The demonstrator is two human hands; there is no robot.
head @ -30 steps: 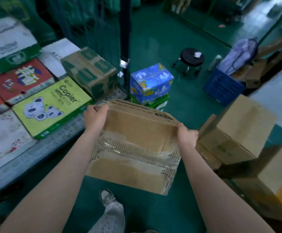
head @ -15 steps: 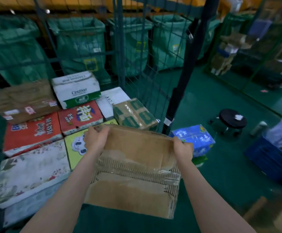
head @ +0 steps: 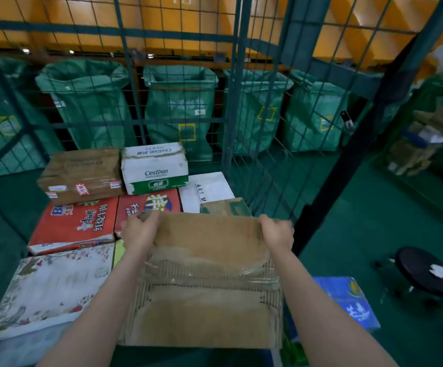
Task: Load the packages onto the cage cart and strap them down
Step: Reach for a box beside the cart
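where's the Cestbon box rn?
Head view, centre-left: the Cestbon box sits at the back of the cage cart, right of the taped brown carton and just behind the red package.

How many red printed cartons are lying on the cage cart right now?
2. One red printed carton lies left of the left hand; the second red carton sits just beyond that hand, partly covered by it. The held brown cardboard box may hide more.

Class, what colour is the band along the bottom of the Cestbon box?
Green, on the white Cestbon box; the head view shows it.
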